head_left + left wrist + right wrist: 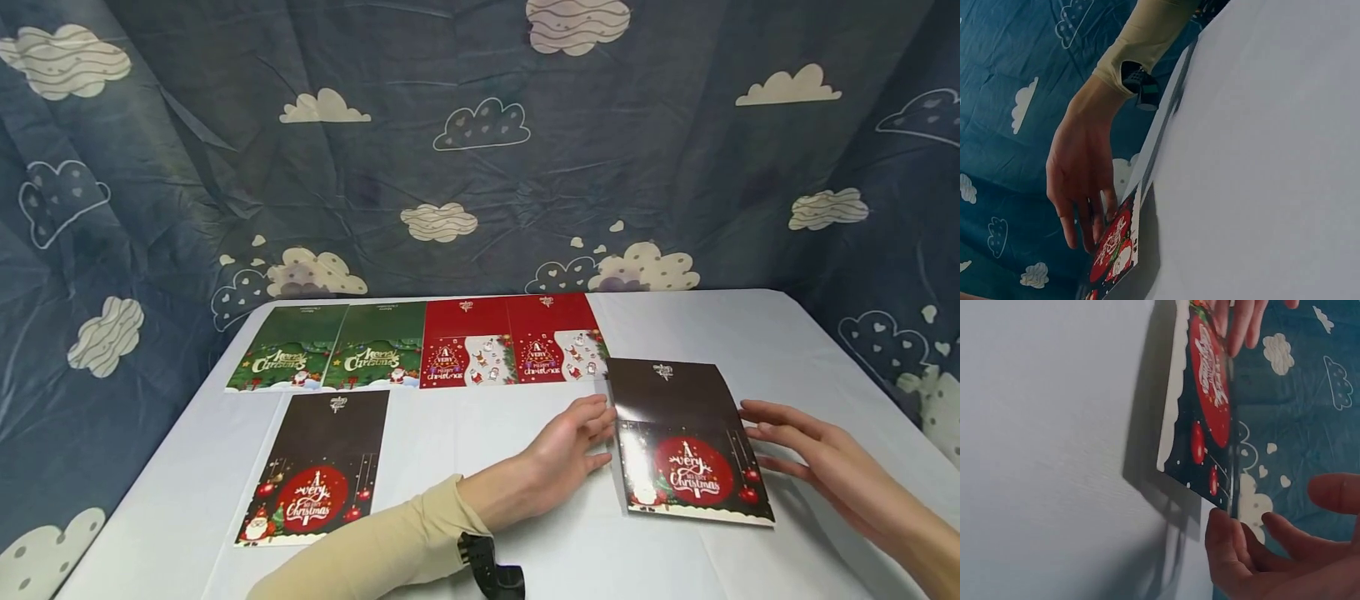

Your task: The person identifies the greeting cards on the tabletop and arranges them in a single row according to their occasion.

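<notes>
A dark brown Christmas card with a red circle on its lower half lies between my hands at the right, its fold slightly bent. My left hand has its fingertips at the card's left edge, fingers relaxed. On the opposite edge, the fingertips of my right hand touch the card with loosely extended fingers. In the right wrist view, the card's scalloped white border stands over a shadow, and a fingertip of the right hand meets its corner. The left wrist view shows the left hand beside the card.
A matching dark card lies at the front left of the white table. Along the back are two green cards, one at the far left, and two red cards, one beside the dark card. Cloud-patterned cloth hangs behind.
</notes>
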A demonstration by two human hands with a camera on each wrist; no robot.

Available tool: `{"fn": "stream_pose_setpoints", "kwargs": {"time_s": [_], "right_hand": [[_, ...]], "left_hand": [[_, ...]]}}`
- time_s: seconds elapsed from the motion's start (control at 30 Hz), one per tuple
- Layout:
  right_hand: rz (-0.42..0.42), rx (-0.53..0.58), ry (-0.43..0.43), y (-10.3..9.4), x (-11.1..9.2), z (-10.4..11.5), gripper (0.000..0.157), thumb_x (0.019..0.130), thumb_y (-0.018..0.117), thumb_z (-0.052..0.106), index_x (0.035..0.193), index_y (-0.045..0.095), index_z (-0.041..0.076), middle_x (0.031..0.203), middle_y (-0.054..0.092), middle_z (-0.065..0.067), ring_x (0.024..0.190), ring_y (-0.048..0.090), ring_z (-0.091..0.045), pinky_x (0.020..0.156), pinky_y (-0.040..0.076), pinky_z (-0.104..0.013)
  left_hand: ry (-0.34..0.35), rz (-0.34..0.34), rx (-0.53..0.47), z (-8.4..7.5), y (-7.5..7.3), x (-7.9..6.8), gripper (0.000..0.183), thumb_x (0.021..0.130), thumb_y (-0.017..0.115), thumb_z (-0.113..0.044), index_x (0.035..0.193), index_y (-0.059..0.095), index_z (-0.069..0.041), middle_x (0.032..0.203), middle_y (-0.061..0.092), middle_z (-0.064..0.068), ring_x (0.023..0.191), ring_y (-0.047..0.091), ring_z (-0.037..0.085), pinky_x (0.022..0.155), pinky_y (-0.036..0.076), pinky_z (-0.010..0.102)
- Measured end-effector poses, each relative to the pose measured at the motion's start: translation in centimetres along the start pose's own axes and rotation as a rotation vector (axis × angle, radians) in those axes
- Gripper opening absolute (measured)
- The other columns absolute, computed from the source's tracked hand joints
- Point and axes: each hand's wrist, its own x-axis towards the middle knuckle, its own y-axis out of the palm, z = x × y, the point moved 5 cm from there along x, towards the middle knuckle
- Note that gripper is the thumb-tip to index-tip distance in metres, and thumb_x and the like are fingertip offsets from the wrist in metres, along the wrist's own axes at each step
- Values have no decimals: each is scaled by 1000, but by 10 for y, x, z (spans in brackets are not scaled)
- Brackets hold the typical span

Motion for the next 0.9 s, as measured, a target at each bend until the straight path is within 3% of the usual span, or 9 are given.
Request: {"fn": "stream_pose_setpoints", "kwargs": {"time_s": [0.43, 0.7, 0.9], "right_hand": [[20, 80, -86, -14, 39, 13, 63, 107, 36, 40, 152, 25, -3, 149, 29, -17, 107, 50, 8, 83, 53, -22], [18, 139, -103, -36, 69, 26, 48, 107, 39, 38, 147, 36, 12, 135, 41, 9, 107, 54, 7, 83, 52, -20], [27, 107, -64, -46, 89, 32, 64, 107, 36, 42, 152, 24, -2, 148, 31, -11, 104, 54, 7, 86, 53, -23]], "left_hand": [[21, -81, -4, -18, -8, 52, 68, 102, 41, -34, 155, 16, 1, 160, 20, 18, 147, 16, 34, 117, 18, 51], [35, -78, -40, -33, -9, 79, 65, 102, 42, -36, 156, 21, -8, 161, 18, 18, 147, 15, 33, 116, 19, 51], [57, -55, -68, -42, -11, 99, 69, 102, 40, -41, 158, 12, -12, 161, 15, 19, 147, 13, 35, 117, 18, 51]]}}
